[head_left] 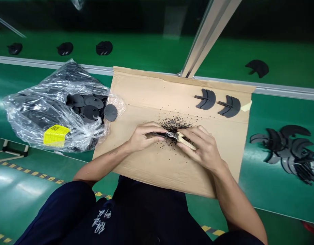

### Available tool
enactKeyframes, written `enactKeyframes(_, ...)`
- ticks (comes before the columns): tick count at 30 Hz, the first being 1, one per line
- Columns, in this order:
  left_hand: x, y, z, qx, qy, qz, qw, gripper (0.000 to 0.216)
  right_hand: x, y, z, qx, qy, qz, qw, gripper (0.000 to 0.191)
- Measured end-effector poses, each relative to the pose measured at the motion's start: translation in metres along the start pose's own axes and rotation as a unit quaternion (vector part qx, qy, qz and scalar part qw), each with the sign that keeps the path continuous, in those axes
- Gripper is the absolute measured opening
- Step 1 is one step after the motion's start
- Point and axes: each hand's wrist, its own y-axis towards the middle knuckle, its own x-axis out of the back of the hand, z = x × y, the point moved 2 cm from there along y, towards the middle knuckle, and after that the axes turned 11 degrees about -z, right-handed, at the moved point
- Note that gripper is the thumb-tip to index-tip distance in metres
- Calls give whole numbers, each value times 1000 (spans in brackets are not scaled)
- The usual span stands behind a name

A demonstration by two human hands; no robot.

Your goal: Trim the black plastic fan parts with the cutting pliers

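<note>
My right hand (204, 146) is wrapped round the cream handles of a pair of cutting pliers (184, 140). Their metal jaws meet the edge of a black plastic part (157, 134), which my left hand (141, 136) pinches between thumb and fingers. Most of that part is hidden by the fingers. Under and around both hands, many tiny black scraps (176, 121) lie scattered on a cardboard sheet (152, 173). Two curved black parts with thin stems, one nearer part (206, 99) and one beside it (230, 106), rest on the cardboard's upper right.
A clear plastic bag (44, 102) of round black discs lies left, with one disc (110, 112) at its mouth. Right of the cardboard is a pile of curved black parts (287, 146). A metal post (205, 37) rises behind. Several black pieces (104, 48) sit on the green surface beyond.
</note>
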Motion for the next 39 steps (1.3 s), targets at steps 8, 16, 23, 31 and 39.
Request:
enactKeyframes(8, -1, -3, 2, -9, -35, -6, 999, 22, -1, -3, 3, 28, -31, -21, 999, 32)
enactKeyframes(16, -1, -2, -8, -9, 8, 11, 1000, 26, 0, -4, -1, 5, -47, -63, 997, 35)
enactKeyframes(23, -2, -2, -6, -50, 115, 7, 992, 28, -2, -3, 0, 17, -129, -39, 991, 40)
enactKeyframes(31, -3, -2, -12, -35, 75, -15, 996, 20, -15, -8, 2, -204, 87, -67, 973, 37)
enactKeyframes(39, -8, -11, -6, -159, 186, 36, 969, 18, -16, -7, 20, -1, 63, -74, 995, 21)
